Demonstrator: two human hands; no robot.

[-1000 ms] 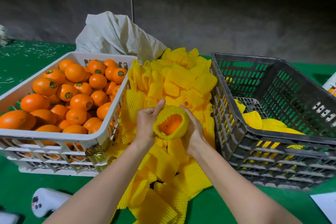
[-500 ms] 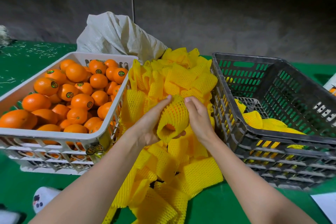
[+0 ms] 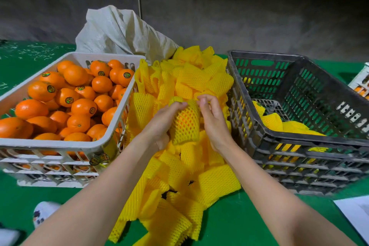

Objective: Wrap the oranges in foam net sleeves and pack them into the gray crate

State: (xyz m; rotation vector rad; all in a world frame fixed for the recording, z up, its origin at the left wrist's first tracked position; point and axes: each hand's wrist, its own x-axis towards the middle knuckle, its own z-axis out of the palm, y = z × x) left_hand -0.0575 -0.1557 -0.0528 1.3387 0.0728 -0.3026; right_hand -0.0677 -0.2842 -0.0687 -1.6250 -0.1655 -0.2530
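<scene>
Stretching tight over one orange (image 3: 184,121), a yellow foam net sleeve (image 3: 186,136) stands roughly upright, and the orange skin shows through the widened mesh at its middle. It is held just above the pile of loose sleeves (image 3: 199,181) that runs down the middle of the green table (image 3: 239,221) toward its near edge. The gray crate (image 3: 299,140) sits on the right side of the table and the white crate (image 3: 60,145) of bare oranges (image 3: 83,107) on the left. A few wrapped oranges (image 3: 289,127) lie in the gray crate against its near wall.

Half a second ago the sleeve's open mouth faced the camera with only a sliver of fruit inside. Now the net covers the fruit's whole visible side and its upper end is drawn up above it. The hands have moved a little farther from the near edge.

The left hand (image 3: 161,124) cups the sleeve from the left, its fingers (image 3: 177,106) curled over the top rim and gripping it. The right hand (image 3: 214,124) stays at the sleeve's right side, fingers bent close together, the fingertips (image 3: 202,103) pinching the upper right edge of the net.
</scene>
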